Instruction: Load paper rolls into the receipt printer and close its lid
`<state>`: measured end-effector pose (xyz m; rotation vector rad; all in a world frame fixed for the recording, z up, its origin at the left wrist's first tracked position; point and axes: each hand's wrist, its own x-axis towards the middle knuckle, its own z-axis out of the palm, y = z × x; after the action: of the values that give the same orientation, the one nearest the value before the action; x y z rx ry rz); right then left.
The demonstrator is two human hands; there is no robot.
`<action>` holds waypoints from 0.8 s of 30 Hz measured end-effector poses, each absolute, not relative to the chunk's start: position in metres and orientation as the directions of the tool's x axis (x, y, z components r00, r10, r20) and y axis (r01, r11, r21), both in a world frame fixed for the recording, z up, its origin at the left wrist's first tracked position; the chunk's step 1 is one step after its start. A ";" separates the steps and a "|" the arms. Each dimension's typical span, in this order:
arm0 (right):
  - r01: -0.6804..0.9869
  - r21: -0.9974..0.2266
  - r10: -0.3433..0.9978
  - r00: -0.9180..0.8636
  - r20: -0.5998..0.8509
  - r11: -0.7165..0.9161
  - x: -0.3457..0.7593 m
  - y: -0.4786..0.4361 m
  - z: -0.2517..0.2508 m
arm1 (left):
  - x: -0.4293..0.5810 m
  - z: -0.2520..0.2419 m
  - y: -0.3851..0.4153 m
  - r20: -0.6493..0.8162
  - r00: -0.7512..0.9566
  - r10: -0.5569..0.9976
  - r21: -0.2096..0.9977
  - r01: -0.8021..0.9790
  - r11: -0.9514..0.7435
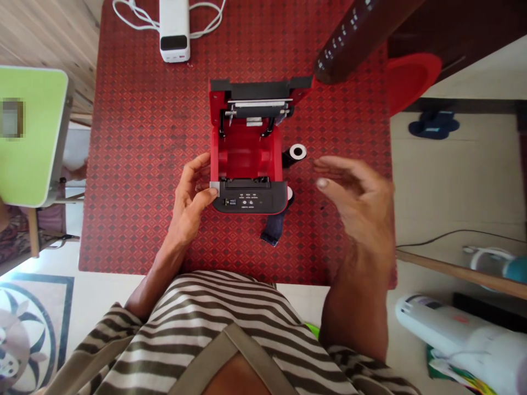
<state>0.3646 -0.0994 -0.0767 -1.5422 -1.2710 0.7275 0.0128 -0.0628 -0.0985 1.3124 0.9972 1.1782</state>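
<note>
A red and black receipt printer [249, 198] stands on the table with its lid [259, 93] raised, showing a red paper bay [245, 156] with no roll inside. My left hand [191, 192] grips the printer's left side, thumb on the grey corner piece and fingers along the wall. To the right, my right hand [356, 189] hovers open, thumb and fingers apart, holding nothing. Between it and the printer lies a small roll [297, 152] with a white end and dark outer side. A second roll [290, 193] is mostly hidden by the printer; a dark strip [273, 227] extends below it.
A white power bank [175, 33] with white cables lies at the back of the red patterned table [135, 164]. A dark brown cylindrical object [349, 41] slants in at the back right. A green-topped table [37, 159] stands left, a red stool [415, 79] right.
</note>
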 end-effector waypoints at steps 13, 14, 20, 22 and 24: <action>0.586 -0.809 0.935 0.256 0.244 0.051 0.350 -0.043 -0.124 | 0.014 -0.094 -0.065 0.075 0.183 0.980 0.992 -0.112 -0.055; 0.548 -0.834 0.929 0.277 0.247 0.058 0.352 -0.045 -0.117 | 0.014 -0.094 -0.065 0.072 0.180 0.981 0.992 -0.114 -0.052; 0.441 -0.876 0.950 0.135 0.282 0.197 0.368 -0.080 -0.031 | 0.020 -0.094 -0.065 0.053 0.135 0.989 0.989 -0.148 -0.033; 0.350 -0.902 0.962 0.006 0.272 0.253 0.363 -0.089 0.001 | 0.021 -0.095 -0.066 0.058 0.127 0.990 0.987 -0.154 -0.038; 0.290 -0.932 0.974 -0.121 0.190 0.217 0.352 -0.091 0.023 | 0.020 -0.094 -0.067 0.104 0.100 0.990 0.989 -0.111 -0.093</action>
<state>0.3516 -0.0915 0.0230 -1.2218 -1.5911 0.9557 0.0200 -0.0666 -0.0942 1.2488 1.0050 1.2505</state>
